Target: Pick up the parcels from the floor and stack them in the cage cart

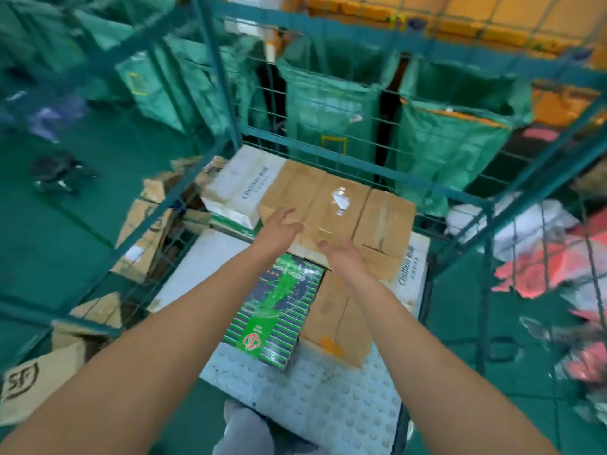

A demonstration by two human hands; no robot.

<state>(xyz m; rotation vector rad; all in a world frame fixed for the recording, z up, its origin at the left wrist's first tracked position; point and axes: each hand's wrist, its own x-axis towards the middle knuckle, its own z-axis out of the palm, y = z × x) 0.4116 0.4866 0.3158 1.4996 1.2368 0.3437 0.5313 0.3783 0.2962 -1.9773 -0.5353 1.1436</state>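
On a green warehouse floor [65, 244], a teal wire cage cart [328, 147] holds five parcels. The topmost brown carton [341, 205] lies flat, its long axis running from the cart's left wall toward its right. Two hands hover at its near edge with fingers spread, gripping nothing: the left hand [279, 223] touching its corner, the right hand [341, 254] just above. Three green sacks [328, 103] hang behind.

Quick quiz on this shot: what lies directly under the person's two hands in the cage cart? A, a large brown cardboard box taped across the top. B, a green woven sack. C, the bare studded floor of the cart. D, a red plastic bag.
A: both the left hand and the right hand reach out, fingers relaxed, over the near edge of the large brown cardboard box.
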